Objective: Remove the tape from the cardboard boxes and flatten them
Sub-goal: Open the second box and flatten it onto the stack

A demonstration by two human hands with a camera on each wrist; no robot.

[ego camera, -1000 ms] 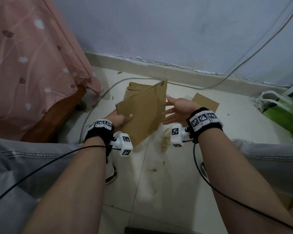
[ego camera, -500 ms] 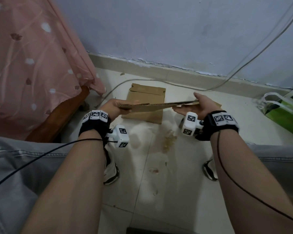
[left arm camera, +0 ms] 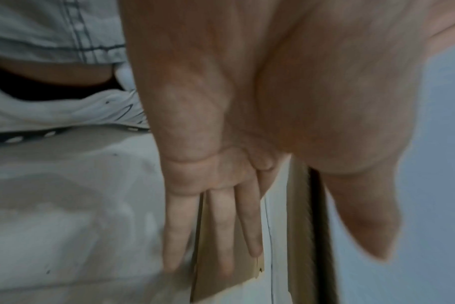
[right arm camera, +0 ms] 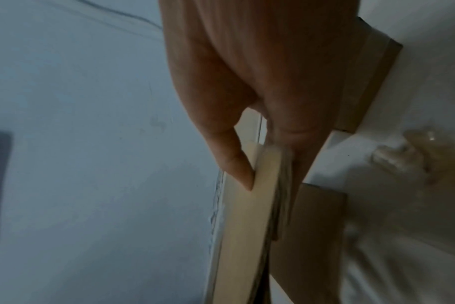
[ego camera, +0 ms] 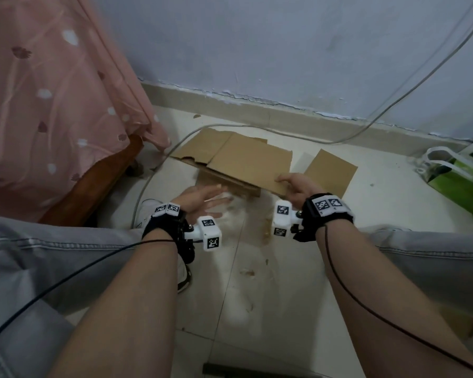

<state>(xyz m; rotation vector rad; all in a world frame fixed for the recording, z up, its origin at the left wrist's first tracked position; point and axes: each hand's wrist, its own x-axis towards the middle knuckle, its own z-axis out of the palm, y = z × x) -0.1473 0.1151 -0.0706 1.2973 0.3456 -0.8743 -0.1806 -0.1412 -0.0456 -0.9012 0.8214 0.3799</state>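
Note:
A flattened brown cardboard sheet (ego camera: 246,159) hangs low over the tiled floor, tilted, above another flat cardboard piece (ego camera: 230,186). My right hand (ego camera: 284,181) pinches the sheet's near right corner; in the right wrist view the thumb (right arm camera: 237,168) presses on the sheet's edge (right arm camera: 247,226) with fingers behind it. My left hand (ego camera: 216,199) hovers just left of the lower piece, holding nothing. Its fingers (left arm camera: 221,226) are straight and spread in the left wrist view, with cardboard (left arm camera: 221,281) beyond them. A third flat piece (ego camera: 331,170) lies to the right.
Pink patterned cloth (ego camera: 52,105) drapes over wooden furniture on the left. A grey cable (ego camera: 284,135) runs along the floor by the wall. A green bag (ego camera: 459,186) stands at the right. Crumpled clear film (right arm camera: 416,156) lies on the floor. My knees in grey jeans flank both arms.
My left hand has let go of the cardboard sheet and opened. My right hand has brought the sheet down and forward over the pieces on the floor.

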